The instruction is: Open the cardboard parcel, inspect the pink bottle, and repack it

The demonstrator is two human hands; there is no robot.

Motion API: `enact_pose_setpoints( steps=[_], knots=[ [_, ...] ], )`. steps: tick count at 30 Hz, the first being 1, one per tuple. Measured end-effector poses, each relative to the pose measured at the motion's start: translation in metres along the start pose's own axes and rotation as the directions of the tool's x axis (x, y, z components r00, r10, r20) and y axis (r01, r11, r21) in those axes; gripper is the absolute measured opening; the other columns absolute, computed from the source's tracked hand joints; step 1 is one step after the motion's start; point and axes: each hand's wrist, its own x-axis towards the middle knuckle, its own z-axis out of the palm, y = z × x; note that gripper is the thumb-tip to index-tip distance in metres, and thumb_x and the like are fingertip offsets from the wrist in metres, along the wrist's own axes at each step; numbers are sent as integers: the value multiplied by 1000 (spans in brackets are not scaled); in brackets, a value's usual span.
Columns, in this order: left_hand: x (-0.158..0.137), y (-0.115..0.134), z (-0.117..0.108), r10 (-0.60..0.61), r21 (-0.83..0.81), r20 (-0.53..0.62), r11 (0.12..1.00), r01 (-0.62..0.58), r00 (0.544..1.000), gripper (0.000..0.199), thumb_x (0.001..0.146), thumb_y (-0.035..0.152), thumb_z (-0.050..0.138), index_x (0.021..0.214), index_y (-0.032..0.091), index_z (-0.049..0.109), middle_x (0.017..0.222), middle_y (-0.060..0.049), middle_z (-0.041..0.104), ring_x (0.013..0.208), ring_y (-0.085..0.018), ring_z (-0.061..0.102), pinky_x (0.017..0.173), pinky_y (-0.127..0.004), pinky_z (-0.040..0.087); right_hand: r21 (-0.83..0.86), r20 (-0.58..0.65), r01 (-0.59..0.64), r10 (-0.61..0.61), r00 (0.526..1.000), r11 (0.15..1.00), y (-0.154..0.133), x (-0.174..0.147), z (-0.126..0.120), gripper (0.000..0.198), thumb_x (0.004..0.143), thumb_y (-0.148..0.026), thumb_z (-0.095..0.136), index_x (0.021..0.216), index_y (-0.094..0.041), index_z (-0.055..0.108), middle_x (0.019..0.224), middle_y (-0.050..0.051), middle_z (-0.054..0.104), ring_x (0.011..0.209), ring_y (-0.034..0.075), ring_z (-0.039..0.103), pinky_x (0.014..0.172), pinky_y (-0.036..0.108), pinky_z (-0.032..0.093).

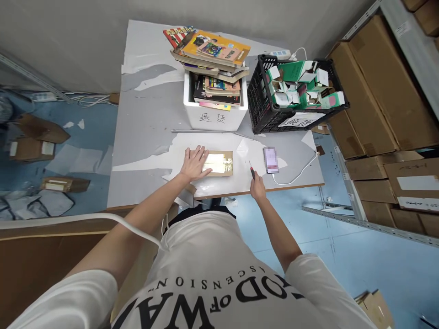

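Note:
My left hand (195, 163) lies flat with its fingers spread on the left end of a small taped cardboard box (229, 170), which has a white label on top. In my right hand (257, 187), near the table's front edge, is a screwdriver (252, 172) with a dark and red handle; its thin metal tip points away from me. The tip is apart from the box, to its right. A phone (271, 160) with a lit, blurred screen lies right of the screwdriver, with a white cable (298, 177) plugged in.
Behind the box stand a white bin (216, 119) heaped with books (219, 48) and a black crate (264, 114) of green-and-white cartons. Shelving with cardboard boxes (373, 82) is at right. A white cable (116, 218) crosses my left arm. Torn paper covers parts of the table (144, 114).

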Motion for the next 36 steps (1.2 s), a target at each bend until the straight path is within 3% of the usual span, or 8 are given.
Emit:
enact_pose_setpoints(
  steps=[6,12,18,21,24,27,32,36],
  knots=[
    [-16,10,8,86,-32,-41,996,-87,995,46,96,36,36,135,15,49,143,-19,47,138,-31,35,113,-56,19,-180,-24,-28,24,999,983,0,22,48,57,92,-20,32,149,-21,29,129,18,49,116,30,50,93,41,41],
    [-34,14,18,103,-26,-100,994,-106,990,40,95,30,41,131,17,52,133,-18,55,130,-30,45,111,-53,28,-206,-77,-12,-4,997,979,8,18,69,57,92,-18,30,148,-24,29,136,16,45,118,29,46,95,42,40],
    [-38,17,20,108,-51,-92,992,-113,990,43,93,29,42,133,15,51,136,-18,53,133,-31,42,111,-51,31,-125,-255,1,-33,966,992,-13,31,35,58,93,-32,35,149,-19,27,145,19,32,130,32,35,103,50,32],
    [-43,17,24,110,-85,-88,989,-117,990,44,92,25,42,134,14,50,136,-17,53,134,-30,41,110,-50,32,-77,-316,225,-238,919,971,-57,47,0,62,95,-39,31,151,-15,18,144,21,34,132,31,33,104,50,32],
    [-47,18,30,111,-114,-86,986,-120,990,45,90,22,43,134,14,51,135,-17,54,134,-29,42,110,-48,34,-171,-98,630,-649,754,758,-110,57,-23,65,93,-47,41,149,-18,26,145,18,36,134,30,31,108,46,27],
    [-46,18,35,100,-141,-79,984,-111,992,45,88,20,45,133,14,52,134,-16,56,132,-28,45,109,-47,37,-246,138,801,-798,586,546,-149,58,-24,67,89,-48,51,147,-21,31,151,18,30,137,33,28,109,47,26],
    [-42,18,37,79,-169,-68,982,-89,995,44,88,19,44,131,17,54,131,-15,59,129,-27,49,107,-48,39,-381,266,790,-761,592,481,-172,52,-15,54,95,-29,45,146,-17,32,144,21,41,129,32,40,109,52,24],
    [-46,21,34,86,-171,-47,981,-92,995,46,89,18,41,134,15,52,136,-16,55,133,-28,44,110,-48,35,-371,378,783,-689,618,500,-187,68,-38,40,98,-23,31,136,-16,41,121,16,61,111,26,55,98,41,39]
  ],
)
